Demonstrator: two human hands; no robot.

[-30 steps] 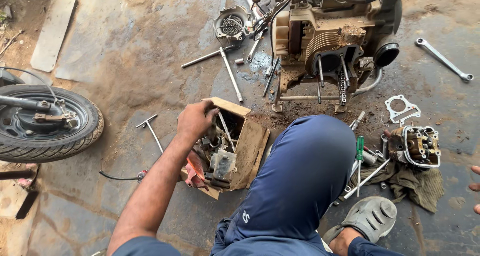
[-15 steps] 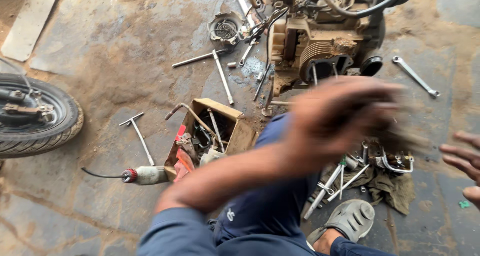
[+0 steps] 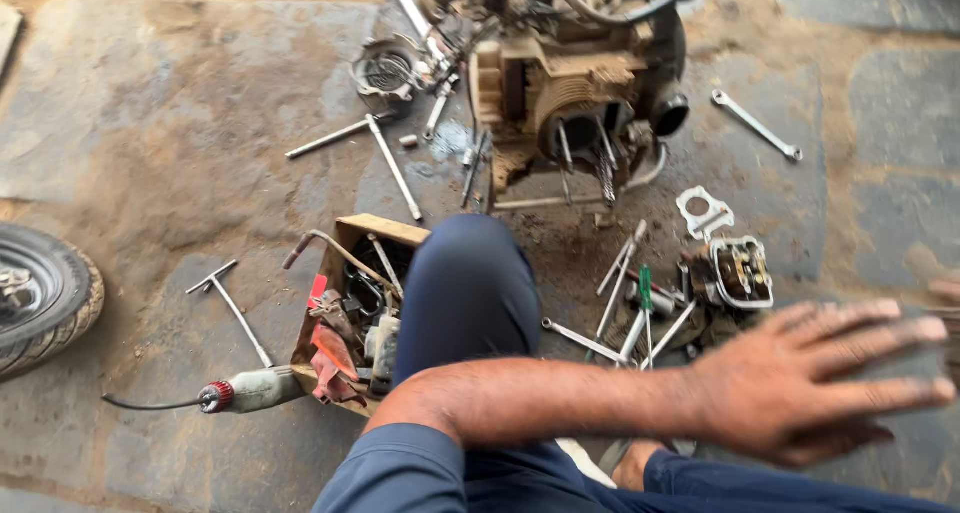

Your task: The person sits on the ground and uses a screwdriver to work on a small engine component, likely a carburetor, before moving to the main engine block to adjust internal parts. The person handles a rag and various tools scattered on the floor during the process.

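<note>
My left hand [image 3: 820, 378] stretches across my body to the right, blurred, fingers spread and holding nothing. It hovers just below and right of a metal cylinder head [image 3: 742, 273] and a pile of wrenches with a green-handled screwdriver [image 3: 645, 288]. Only a sliver of my right hand [image 3: 945, 291] shows at the right edge. My knee in blue trousers [image 3: 465, 283] rises between the hand and an open wooden toolbox [image 3: 345, 235] full of tools.
A stripped engine [image 3: 570, 83] stands at the top centre on the stone floor. Around it lie a flat gasket [image 3: 703, 213], a spanner [image 3: 755, 125], a T-handle wrench [image 3: 235, 308], a grey power tool [image 3: 250, 388] and a tyre [image 3: 45, 303].
My left hand came out of the toolbox and swung across my knee to the right side. The view shifted right, so the tyre slid towards the left edge.
</note>
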